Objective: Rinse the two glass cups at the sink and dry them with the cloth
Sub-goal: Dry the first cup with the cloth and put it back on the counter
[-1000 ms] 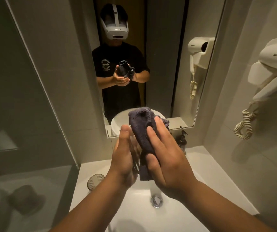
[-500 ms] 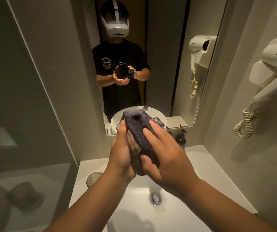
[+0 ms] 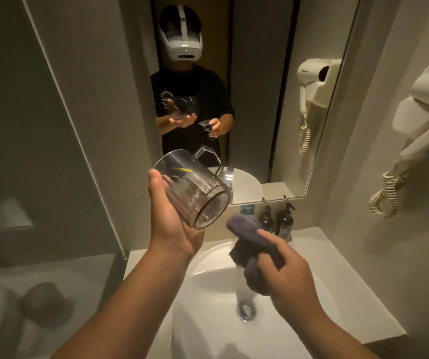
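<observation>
My left hand (image 3: 171, 224) holds a clear ribbed glass cup (image 3: 195, 187) with a handle, tipped on its side above the left of the white sink (image 3: 208, 320), base toward me. Bunched in my right hand (image 3: 288, 273) is a dark grey cloth (image 3: 249, 242), held over the basin to the right of the cup and apart from it. The second glass cup is hidden behind my left forearm.
Two dark pump bottles (image 3: 275, 221) stand at the back of the white counter (image 3: 337, 268). A mirror (image 3: 260, 99) faces me, a wall hair dryer (image 3: 426, 125) with a coiled cord hangs on the right, and a glass partition (image 3: 52, 151) stands on the left. The drain (image 3: 245, 310) is in the basin.
The cloth was wrapped around the cup with both hands on it. Now my right hand has pulled the cloth off to the right and down, leaving the bare cup in my left hand.
</observation>
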`<act>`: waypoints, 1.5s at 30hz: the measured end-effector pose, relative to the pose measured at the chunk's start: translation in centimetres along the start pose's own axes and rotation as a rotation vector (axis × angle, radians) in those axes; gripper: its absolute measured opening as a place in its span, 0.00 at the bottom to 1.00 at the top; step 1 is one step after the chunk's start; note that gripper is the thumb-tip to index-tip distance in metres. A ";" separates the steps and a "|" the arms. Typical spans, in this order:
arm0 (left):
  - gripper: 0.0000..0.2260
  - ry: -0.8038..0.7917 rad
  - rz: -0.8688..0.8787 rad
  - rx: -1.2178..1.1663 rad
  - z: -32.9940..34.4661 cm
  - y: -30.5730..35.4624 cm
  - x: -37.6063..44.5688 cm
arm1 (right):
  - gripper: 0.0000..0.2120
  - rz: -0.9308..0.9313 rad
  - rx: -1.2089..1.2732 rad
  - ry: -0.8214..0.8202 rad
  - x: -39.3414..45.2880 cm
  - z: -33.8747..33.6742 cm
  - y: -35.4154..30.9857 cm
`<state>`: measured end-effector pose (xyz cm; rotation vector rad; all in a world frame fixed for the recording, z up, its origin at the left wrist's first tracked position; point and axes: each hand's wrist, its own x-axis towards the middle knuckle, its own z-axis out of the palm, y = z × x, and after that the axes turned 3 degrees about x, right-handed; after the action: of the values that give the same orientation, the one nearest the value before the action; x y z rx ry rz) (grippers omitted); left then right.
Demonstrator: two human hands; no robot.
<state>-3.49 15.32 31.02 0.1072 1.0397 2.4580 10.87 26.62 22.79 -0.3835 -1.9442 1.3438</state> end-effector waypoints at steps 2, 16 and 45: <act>0.32 0.003 -0.023 -0.001 -0.4 -0.3 -0.4 | 0.19 0.068 0.159 0.110 0.2 -0.3 -0.9; 0.48 -0.380 -0.074 0.529 -3.5 -0.9 -0.2 | 0.20 -0.218 0.133 0.038 2.3 1.1 -3.7; 0.26 -0.128 -0.127 0.220 -5.4 -3.2 -0.2 | 0.10 -0.243 -0.081 -0.032 3.5 -5.0 -2.1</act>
<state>-3.42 13.60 25.00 0.2568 1.2180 2.1874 12.28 31.32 27.00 -0.1575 -2.0035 1.1242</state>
